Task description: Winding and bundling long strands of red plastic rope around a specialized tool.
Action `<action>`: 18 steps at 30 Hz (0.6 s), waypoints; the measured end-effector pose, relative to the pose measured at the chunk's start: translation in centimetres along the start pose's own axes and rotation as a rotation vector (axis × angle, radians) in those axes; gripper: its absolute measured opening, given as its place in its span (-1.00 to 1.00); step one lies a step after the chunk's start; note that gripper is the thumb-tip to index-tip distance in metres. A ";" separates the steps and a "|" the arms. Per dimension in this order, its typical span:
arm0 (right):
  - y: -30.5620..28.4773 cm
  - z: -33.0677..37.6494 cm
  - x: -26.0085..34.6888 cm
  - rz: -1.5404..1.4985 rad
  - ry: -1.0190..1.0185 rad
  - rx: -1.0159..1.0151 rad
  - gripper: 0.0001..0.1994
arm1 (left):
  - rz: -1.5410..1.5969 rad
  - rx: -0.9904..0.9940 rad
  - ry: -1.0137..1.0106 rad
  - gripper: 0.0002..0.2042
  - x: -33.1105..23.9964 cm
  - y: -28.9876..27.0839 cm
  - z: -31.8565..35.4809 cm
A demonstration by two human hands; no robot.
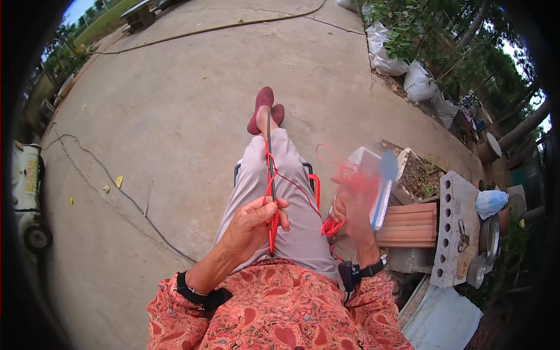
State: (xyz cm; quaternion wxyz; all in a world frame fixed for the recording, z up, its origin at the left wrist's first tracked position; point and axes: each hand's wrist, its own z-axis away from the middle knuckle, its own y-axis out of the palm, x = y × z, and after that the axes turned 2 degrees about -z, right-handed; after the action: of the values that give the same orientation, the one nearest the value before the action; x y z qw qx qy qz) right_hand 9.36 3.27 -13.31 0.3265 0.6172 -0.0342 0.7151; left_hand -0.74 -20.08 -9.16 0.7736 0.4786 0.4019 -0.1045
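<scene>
Over my lap, a thin dark rod (270,169) runs lengthwise between my legs. Red cord (273,232) is wound tightly round its near end, and looser turns cross the rod farther up. My left hand (256,220) pinches the rod and cord at the wound part, thumb on top. To the right of my thigh, my right hand (353,213) is closed round a bundle of red cord (332,227); the hand and the loops above it are smeared by motion. One red strand (300,188) runs from the rod across my right leg to that bundle.
Beside my right arm stand a white foam box (364,158), a stack of reddish tiles (407,224) and a concrete block with holes (450,233). White sacks (419,81) and plants line the right side. A dark cable (111,171) crosses the concrete at left; a hose (221,27) lies far ahead.
</scene>
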 end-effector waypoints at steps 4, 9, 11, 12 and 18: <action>6.0 -3.4 -1.8 0.041 0.154 0.190 -0.68 | 0.024 -0.011 -0.016 -0.66 -0.3 0.6 -0.1; 5.5 -2.3 -2.0 0.225 0.267 0.315 -0.67 | 0.048 -0.006 -0.016 -0.63 -0.2 -0.1 0.1; 3.5 0.2 0.5 -0.038 0.130 0.306 -0.67 | 0.146 0.063 0.034 -0.57 0.0 -0.5 0.3; 0.7 1.3 0.3 0.078 0.050 0.234 -0.65 | 0.153 0.051 0.043 -0.57 0.0 -0.7 0.5; -7.6 8.6 7.3 -0.384 -0.270 0.314 -0.62 | 0.185 0.016 -0.059 -0.50 0.1 1.0 -0.5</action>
State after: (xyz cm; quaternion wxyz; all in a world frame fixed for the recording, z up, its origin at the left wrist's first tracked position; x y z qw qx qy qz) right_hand 20.44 8.48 -7.43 0.3489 0.7449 0.1516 0.5481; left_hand -0.37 -19.16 -8.65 0.7876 0.5164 0.3324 -0.0498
